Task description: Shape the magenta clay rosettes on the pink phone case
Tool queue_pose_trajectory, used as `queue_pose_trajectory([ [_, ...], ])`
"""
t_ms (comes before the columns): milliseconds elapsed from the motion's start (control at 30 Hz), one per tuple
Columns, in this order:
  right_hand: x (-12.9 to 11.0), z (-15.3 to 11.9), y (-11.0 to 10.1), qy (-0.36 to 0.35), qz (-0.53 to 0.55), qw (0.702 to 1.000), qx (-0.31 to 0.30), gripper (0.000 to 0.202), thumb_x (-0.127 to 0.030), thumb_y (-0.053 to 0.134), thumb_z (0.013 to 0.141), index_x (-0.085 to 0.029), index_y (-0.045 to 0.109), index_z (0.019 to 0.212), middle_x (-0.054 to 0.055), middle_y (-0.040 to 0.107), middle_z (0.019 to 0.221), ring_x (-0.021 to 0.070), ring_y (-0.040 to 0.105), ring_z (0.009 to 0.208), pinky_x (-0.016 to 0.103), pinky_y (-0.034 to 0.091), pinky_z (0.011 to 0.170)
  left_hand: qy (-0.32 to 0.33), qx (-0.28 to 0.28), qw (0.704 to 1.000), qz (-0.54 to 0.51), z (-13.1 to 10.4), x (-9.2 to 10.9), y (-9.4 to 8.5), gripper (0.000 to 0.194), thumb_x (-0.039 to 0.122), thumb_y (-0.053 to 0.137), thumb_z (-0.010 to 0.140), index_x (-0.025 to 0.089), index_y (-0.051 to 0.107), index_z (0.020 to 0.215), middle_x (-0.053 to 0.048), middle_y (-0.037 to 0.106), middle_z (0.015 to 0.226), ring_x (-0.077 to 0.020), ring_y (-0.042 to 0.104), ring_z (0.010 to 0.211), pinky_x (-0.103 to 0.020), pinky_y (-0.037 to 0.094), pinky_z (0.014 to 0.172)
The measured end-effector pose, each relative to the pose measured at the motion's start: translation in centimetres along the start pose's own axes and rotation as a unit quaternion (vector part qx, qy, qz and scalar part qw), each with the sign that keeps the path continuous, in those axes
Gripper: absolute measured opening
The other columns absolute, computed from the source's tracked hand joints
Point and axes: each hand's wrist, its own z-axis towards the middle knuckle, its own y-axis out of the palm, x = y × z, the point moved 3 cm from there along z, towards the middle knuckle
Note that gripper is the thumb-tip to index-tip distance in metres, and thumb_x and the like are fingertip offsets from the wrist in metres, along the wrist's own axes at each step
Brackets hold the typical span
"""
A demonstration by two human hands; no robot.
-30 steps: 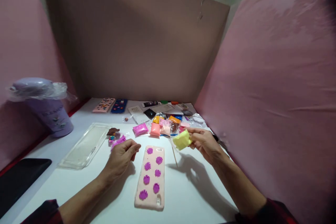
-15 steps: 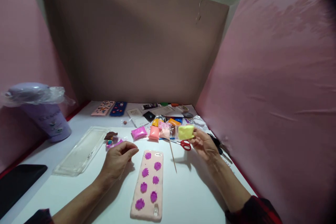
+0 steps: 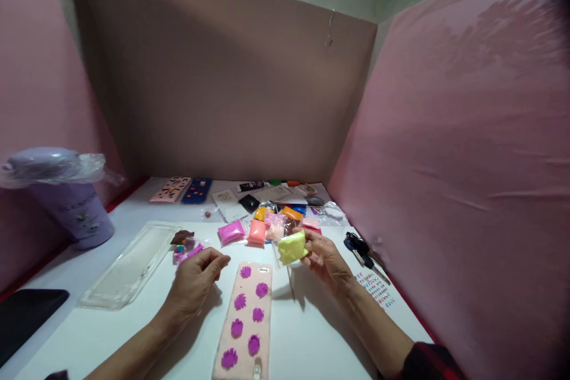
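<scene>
My right hand pinches a packet of yellow clay in clear plastic and holds it above the table. Left of the phone case, my left hand is closed, thumb against the curled fingers; whatever it holds, if anything, is too small to make out. Between my hands lies a pale pink phone case dotted with several purple flower shapes. A thin wooden stick lies partly behind the yellow packet. Beyond it are packets of magenta clay and coral clay.
Clear plastic cases lie at the left, near a lilac tumbler and a black flat object. Two decorated cases rest at the back. On the right are keys and a sheet of small gems.
My right hand has brought the yellow packet left and nearer, towards the phone case. It now hides the red scissors. The left hand stays closed in nearly the same place.
</scene>
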Motion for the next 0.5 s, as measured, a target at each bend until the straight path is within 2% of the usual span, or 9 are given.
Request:
queue_pose_trajectory([
  [100,0.04,-0.05,0.08,0.012,0.008,1.000,-0.001,0.031,-0.016,0.063,0.058,-0.013,0.069,0.088,0.005,0.068,0.074,0.0110,0.057,0.054,0.018,0.044,0.044,-0.019,-0.008,0.999,-0.032,-0.08,-0.11,0.36,0.024,0.040,0.064,0.069,0.017,0.059,0.062,0.002,0.053,0.057,-0.0120,0.045,0.052,-0.023,0.036,0.050],
  [200,0.03,-0.04,0.01,0.018,0.012,1.000,0.000,0.031,-0.015,0.063,0.057,-0.013,0.069,0.088,0.004,0.068,0.073,0.0106,0.057,0.053,0.018,0.043,0.043,-0.026,-0.012,0.999,-0.046,-0.25,-0.17,0.45,0.022,0.035,0.066,0.068,0.017,0.056,0.060,0.003,0.054,0.056,-0.0112,0.045,0.051,-0.022,0.036,0.049],
  [333,0.12,-0.16,0.04,0.026,0.020,0.999,-0.001,0.032,-0.015,0.064,0.058,-0.014,0.069,0.089,0.004,0.068,0.074,0.0107,0.057,0.053,0.018,0.044,0.044,-0.006,-0.026,0.998,-0.064,-0.41,-0.10,0.33,0.024,0.035,0.063,0.073,0.017,0.055,0.059,0.004,0.050,0.053,-0.0090,0.042,0.048,-0.020,0.032,0.046],
  [500,0.29,-0.36,-0.08,0.042,0.045,0.998,-0.001,0.031,-0.013,0.065,0.059,-0.013,0.069,0.090,0.004,0.067,0.074,0.0105,0.056,0.054,0.018,0.044,0.043,-0.019,-0.027,0.997,-0.076,-0.61,-0.18,0.32,0.031,0.038,0.055,0.080,0.016,0.055,0.059,0.004,0.050,0.050,-0.0064,0.035,0.041,-0.019,0.025,0.041],
])
